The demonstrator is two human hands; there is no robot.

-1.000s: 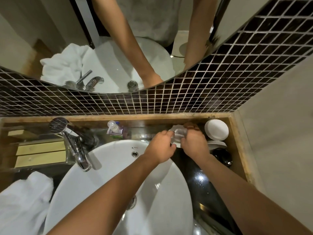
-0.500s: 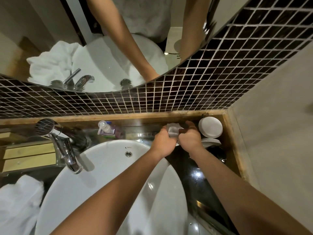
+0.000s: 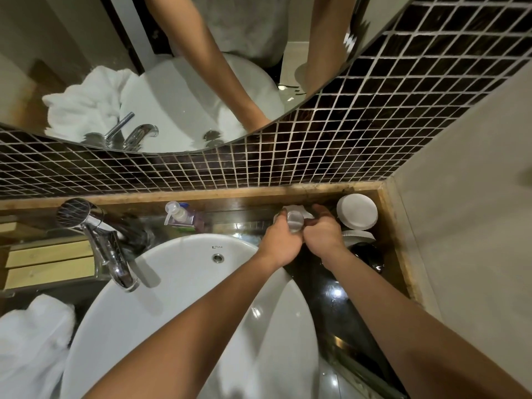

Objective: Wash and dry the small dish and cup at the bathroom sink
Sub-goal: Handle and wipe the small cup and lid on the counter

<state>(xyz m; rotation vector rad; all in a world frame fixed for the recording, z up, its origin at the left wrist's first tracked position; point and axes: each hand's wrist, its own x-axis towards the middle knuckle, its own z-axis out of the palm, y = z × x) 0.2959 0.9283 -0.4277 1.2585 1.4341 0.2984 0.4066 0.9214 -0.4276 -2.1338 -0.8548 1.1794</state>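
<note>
A small clear cup [image 3: 294, 221] is held up at the back of the counter, just past the far right rim of the white sink [image 3: 184, 283]. It is gripped by the left hand [image 3: 280, 243], whose fingers are curled closed around its near side. Just right of that grip the right hand [image 3: 322, 236] is pressed in close, fingers bent and closed over something pale at the cup's mouth — what exactly is pinched there cannot be told. The two hands are touching, knuckle to knuckle, above the dark wet counter [image 3: 331, 300].

To the right of the hands, a round white dish [image 3: 357, 212] is seen lying in the back corner, with a second white piece [image 3: 358, 237] just below it, partly hidden by the right wrist.

To the left of the grip, a pump bottle [image 3: 181, 216] is stood against the back ledge, and further left the chrome tap [image 3: 110, 256] is angled out over the basin. A white towel [image 3: 31, 341] is heaped well away at the near left edge — its reflection is caught in the mirror [image 3: 86, 67] above the dark mosaic tiles [image 3: 316, 156].
</note>
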